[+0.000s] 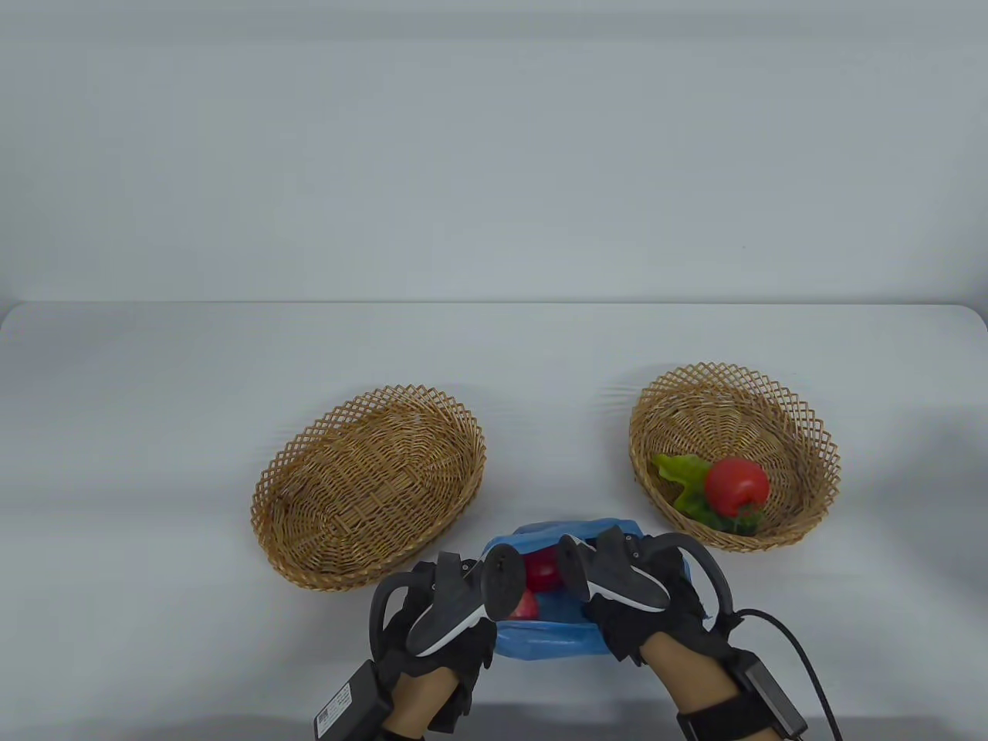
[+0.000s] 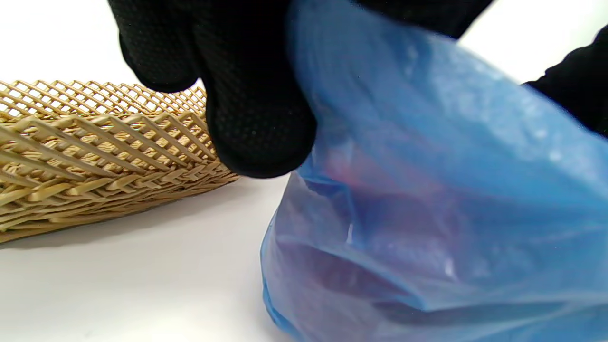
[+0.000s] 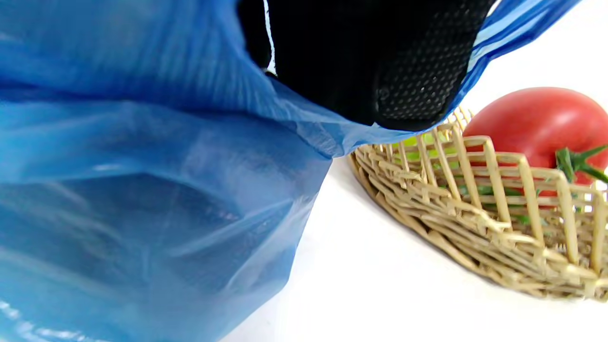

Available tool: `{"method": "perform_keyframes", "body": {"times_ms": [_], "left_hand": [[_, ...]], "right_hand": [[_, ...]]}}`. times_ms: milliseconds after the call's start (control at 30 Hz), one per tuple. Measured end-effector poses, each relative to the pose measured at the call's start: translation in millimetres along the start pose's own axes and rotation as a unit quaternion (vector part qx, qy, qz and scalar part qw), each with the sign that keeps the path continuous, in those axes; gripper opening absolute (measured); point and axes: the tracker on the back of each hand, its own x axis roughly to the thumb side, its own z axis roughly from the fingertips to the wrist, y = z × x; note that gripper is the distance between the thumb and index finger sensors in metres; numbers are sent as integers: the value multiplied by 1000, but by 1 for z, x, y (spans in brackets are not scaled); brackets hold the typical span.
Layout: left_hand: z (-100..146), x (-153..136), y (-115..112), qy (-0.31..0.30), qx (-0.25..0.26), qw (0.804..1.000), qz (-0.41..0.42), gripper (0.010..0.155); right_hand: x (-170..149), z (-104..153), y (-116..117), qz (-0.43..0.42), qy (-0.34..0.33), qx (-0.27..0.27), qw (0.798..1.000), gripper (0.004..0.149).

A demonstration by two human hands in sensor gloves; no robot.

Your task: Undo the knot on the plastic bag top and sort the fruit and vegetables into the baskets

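Observation:
A blue plastic bag lies at the table's near edge with its top spread wide, and two red fruits show inside. My left hand grips the bag's left rim; in the left wrist view its fingers pinch the blue film. On the other side my right hand holds the right rim, the fingers curled over the plastic. The left basket holds nothing. The right basket holds a red tomato and a green leafy vegetable.
Both wicker baskets stand just beyond the bag, the left basket close to my left fingers and the right basket with its tomato close to my right. A cable trails from the right wrist. White table stretches behind the baskets.

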Motion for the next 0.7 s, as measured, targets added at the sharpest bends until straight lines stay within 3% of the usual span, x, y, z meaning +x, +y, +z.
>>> {"method": "perform_keyframes", "body": {"times_ms": [200, 400, 467, 700], "left_hand": [[-1, 0, -2, 4, -6, 1000, -1, 62], [-2, -1, -3, 5, -8, 1000, -2, 62], [-2, -1, -2, 7, -7, 1000, -2, 62], [-2, -6, 0, 13, -1, 1000, 9, 62]], "right_hand": [[4, -3, 4, 2, -5, -39, 999, 92], [5, -7, 11, -23, -18, -7, 1000, 94], [7, -7, 12, -25, -18, -26, 999, 91], [-8, 1, -4, -73, -34, -53, 995, 90]]}}
